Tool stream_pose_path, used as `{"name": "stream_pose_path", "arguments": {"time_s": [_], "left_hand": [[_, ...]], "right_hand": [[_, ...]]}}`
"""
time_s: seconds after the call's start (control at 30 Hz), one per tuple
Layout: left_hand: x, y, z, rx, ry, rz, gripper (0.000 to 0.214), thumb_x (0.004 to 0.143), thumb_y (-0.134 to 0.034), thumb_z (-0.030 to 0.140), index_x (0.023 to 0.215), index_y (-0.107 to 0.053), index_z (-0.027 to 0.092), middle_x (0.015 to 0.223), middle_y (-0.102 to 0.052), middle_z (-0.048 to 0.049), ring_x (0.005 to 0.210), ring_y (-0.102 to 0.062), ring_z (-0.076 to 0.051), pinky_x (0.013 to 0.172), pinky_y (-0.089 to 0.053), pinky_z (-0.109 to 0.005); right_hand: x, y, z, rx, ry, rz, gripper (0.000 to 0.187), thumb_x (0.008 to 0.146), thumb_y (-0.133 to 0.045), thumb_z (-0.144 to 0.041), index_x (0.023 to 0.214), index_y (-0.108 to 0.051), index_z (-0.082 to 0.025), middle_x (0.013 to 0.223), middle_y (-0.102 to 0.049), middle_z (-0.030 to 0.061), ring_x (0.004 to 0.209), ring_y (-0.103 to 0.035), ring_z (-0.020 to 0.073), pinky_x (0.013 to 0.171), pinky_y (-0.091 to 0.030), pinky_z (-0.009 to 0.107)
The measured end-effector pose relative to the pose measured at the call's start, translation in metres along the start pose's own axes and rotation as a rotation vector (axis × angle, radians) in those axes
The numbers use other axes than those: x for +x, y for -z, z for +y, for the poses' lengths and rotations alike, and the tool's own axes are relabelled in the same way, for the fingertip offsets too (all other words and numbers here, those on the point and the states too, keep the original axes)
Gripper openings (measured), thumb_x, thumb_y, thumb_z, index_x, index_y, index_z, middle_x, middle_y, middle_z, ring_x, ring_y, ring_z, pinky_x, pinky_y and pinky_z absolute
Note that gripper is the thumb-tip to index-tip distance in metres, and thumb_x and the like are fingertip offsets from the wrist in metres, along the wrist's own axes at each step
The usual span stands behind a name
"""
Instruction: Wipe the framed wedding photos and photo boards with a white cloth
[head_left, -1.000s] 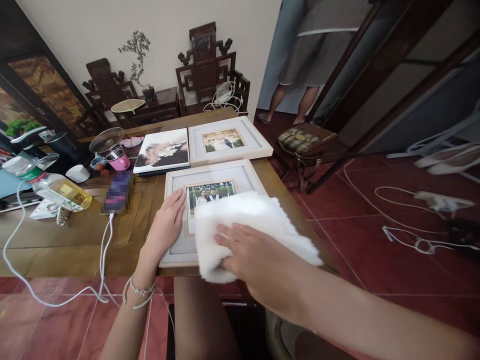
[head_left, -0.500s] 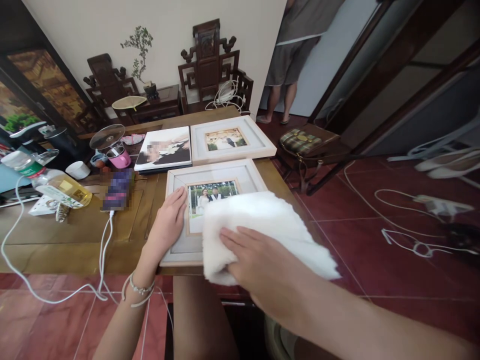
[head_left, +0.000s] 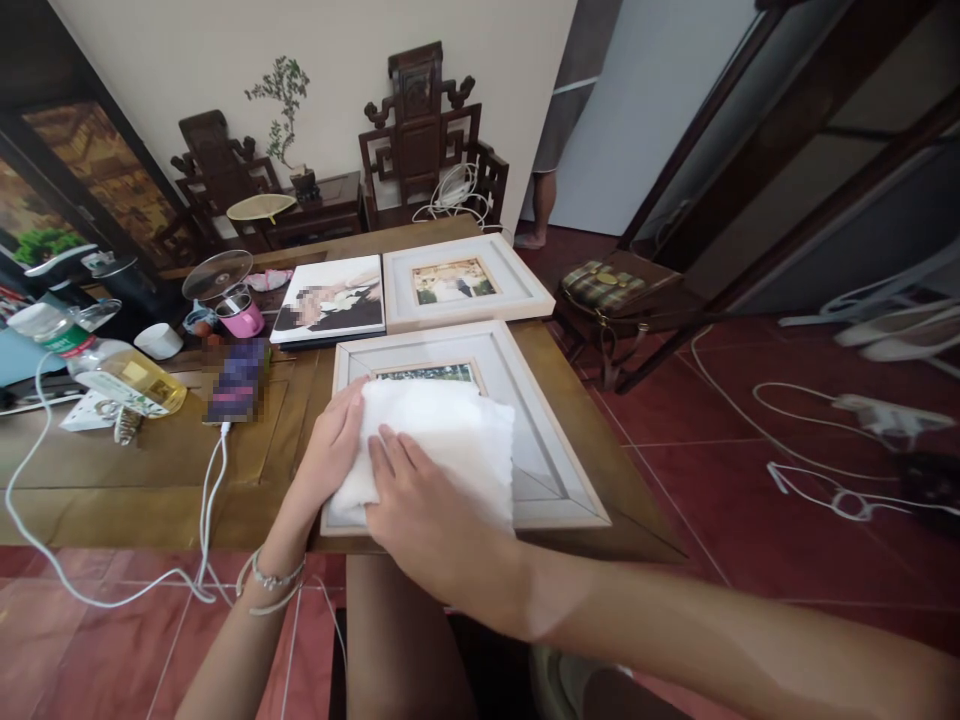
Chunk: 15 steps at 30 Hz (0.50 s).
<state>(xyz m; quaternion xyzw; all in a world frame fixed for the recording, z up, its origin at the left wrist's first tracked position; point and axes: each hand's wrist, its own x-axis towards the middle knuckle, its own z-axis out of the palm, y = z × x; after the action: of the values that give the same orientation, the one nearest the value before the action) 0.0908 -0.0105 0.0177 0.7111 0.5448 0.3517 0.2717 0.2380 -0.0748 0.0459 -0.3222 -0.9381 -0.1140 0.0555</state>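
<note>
A white fluffy cloth [head_left: 457, 440] lies over the left and middle of a pale wooden picture frame [head_left: 559, 470] at the table's near edge. My right hand [head_left: 420, 510] presses on the cloth and holds it, fingers pointing up and left. On the frame's left side rests my left hand [head_left: 330, 450], fingers stretched out, their tips beside the cloth's edge. Only the top strip of the photo [head_left: 442, 372] shows; the cloth covers the rest. Behind stand a second framed photo [head_left: 525, 275] and a photo album or panel [head_left: 367, 322], both lying flat.
Left on the wooden table [head_left: 277, 515] are a charging phone [head_left: 238, 380], a tilted bottle of yellow liquid [head_left: 139, 375], a white cup [head_left: 159, 341] and a pink mug [head_left: 244, 318]. A checked bag [head_left: 600, 285] sits right of the table. A person's leg [head_left: 544, 205] shows behind.
My right hand has slid the cloth left across the frame, up to my left hand, uncovering the frame's right side. My left hand stays put. The person behind has moved partly out of sight.
</note>
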Motion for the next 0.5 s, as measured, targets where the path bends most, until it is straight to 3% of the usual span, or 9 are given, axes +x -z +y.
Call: {"name": "stream_pose_path", "arguments": {"time_s": [0.13, 0.27, 0.4, 0.5], "left_hand": [[-0.003, -0.002, -0.002, 0.148, -0.057, -0.023, 0.051, 0.101, -0.027, 0.039, 0.133, -0.055, 0.011, 0.144, -0.053, -0.0122, 0.138, -0.043, -0.02, 0.119, -0.028, -0.039], [-0.008, -0.003, -0.004, 0.309, -0.109, -0.108, 0.05, 0.102, -0.027, 0.038, 0.141, -0.047, 0.013, 0.152, -0.043, -0.0118, 0.143, -0.035, -0.023, 0.118, -0.028, -0.046], [-0.009, -0.005, -0.007, 0.413, -0.159, -0.145, 0.048, 0.102, -0.028, 0.034, 0.143, -0.042, 0.014, 0.154, -0.038, -0.0129, 0.144, -0.033, -0.025, 0.116, -0.031, -0.049], [-0.008, -0.006, -0.009, 0.461, -0.187, -0.14, 0.047, 0.101, -0.033, 0.031, 0.143, -0.042, 0.013, 0.153, -0.039, -0.015, 0.143, -0.034, -0.027, 0.114, -0.035, -0.049]], "right_hand": [[-0.012, 0.008, -0.003, 0.092, 0.007, -0.032, 0.024, 0.088, -0.055, -0.019, 0.089, -0.077, -0.008, 0.13, -0.059, 0.0264, 0.122, -0.056, 0.038, 0.1, -0.047, 0.048], [-0.025, 0.007, 0.012, 0.19, -0.028, -0.102, 0.021, 0.086, -0.057, -0.014, 0.09, -0.078, -0.012, 0.135, -0.056, 0.0227, 0.128, -0.05, 0.0379, 0.103, -0.043, 0.051], [-0.023, -0.002, 0.049, 0.213, -0.102, -0.203, 0.028, 0.08, -0.058, -0.007, 0.101, -0.076, -0.016, 0.142, -0.052, 0.0167, 0.135, -0.043, 0.0323, 0.11, -0.036, 0.05], [-0.005, -0.008, 0.086, 0.186, -0.214, -0.157, 0.043, 0.077, -0.055, -0.001, 0.115, -0.07, -0.016, 0.147, -0.048, 0.015, 0.139, -0.037, 0.0306, 0.113, -0.03, 0.051]]}}
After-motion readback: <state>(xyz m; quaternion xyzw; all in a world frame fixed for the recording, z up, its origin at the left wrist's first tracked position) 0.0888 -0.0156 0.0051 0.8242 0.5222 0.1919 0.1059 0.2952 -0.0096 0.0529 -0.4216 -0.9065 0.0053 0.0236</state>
